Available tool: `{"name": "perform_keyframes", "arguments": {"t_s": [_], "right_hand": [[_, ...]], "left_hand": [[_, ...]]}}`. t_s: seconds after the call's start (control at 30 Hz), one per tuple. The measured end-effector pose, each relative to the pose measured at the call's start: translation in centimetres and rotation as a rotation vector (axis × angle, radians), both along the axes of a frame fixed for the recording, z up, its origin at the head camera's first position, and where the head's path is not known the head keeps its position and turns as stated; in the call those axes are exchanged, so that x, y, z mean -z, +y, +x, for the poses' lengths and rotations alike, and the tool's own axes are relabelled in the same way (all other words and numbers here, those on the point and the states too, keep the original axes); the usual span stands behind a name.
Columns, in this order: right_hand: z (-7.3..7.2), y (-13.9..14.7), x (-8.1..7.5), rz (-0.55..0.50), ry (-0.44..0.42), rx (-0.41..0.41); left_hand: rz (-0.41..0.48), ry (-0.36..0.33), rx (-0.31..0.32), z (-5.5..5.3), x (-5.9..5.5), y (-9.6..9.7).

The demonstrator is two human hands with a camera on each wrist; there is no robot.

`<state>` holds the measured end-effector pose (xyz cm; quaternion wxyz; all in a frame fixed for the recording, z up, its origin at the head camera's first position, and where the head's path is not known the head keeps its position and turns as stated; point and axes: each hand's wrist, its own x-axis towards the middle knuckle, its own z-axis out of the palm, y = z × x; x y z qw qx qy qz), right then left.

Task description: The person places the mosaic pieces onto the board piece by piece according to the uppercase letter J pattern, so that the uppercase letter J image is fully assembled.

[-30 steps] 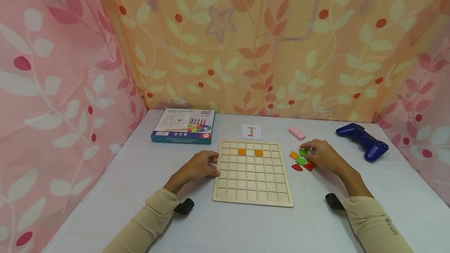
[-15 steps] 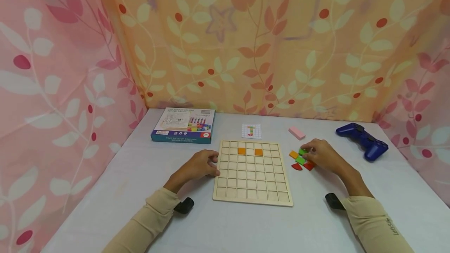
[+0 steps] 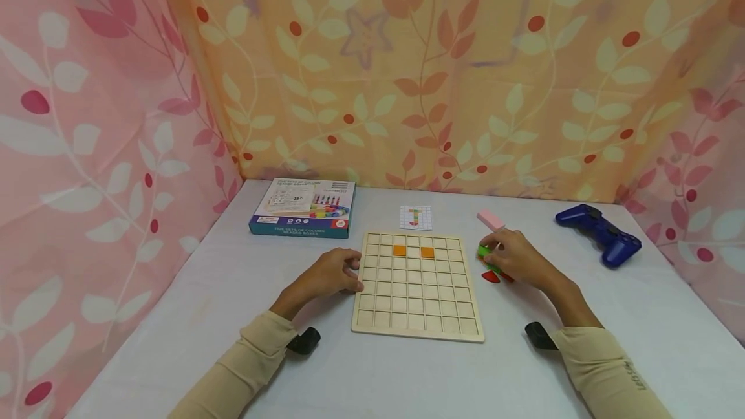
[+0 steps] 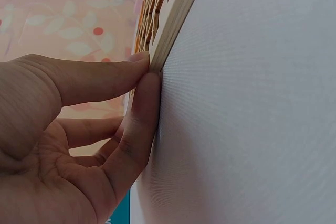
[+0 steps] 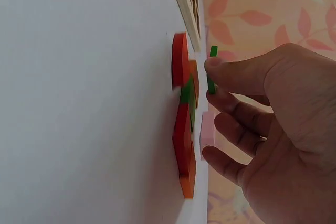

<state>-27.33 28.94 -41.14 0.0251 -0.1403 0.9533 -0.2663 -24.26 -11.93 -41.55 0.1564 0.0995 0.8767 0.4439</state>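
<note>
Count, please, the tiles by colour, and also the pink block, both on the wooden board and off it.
Orange tiles: 4 (2 on the board, 2 off it)
Green tiles: 2 (1 in the right hand, 1 on the table)
Red tiles: 2
Pink block: 1
Total: 9

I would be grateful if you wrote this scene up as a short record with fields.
Left hand: holds the left edge of the wooden board
Right hand: pinches a green tile
On the board: two orange tiles, same row, one bare square between them
Right of the board: two red pieces, another green piece, loose orange pieces
Behind the board: card with a coloured J shape; flat box, to the left
Far right: blue game controller
</note>
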Motion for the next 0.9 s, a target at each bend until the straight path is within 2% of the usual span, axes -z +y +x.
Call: {"name": "perform_keyframes", "arguments": {"t_s": [0.3, 0.9], "right_hand": [[-0.2, -2.4, 0.2, -0.021, 0.037, -0.084], [-1.3, -7.6, 0.5, -0.05, 0.058, -0.171]], "left_hand": [[-0.008, 0.008, 0.004, -0.2, 0.2, 0.0], [-0.004, 0.001, 0.002, 0.0, 0.2, -0.1]]}}
